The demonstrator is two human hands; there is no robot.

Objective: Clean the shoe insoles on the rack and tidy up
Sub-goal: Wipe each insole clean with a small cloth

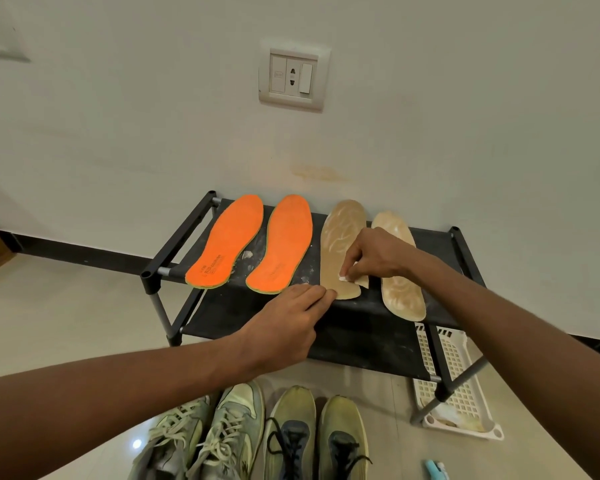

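On the top shelf of the black rack [465, 258], four insoles lie side by side: two orange insoles [229, 240] on the left and two beige ones on the right. You look to be partway through. The left beige insole [340, 237] is the one you are working on now, and pale streaks show on it and on the right beige insole [400, 292], so wiping seems under way there; whether the orange pair is cleaned already cannot be told. Tidying looks undone: two pairs of shoes [264, 434] stand on the floor below.

Your right hand [374, 254] sits over the heel half of that insole, fingers curled and pinching a small white wipe [343, 278] against it. Your left hand [284, 323] lies nearly flat, fingertips pressing the insole's heel end to steady it, holding nothing.
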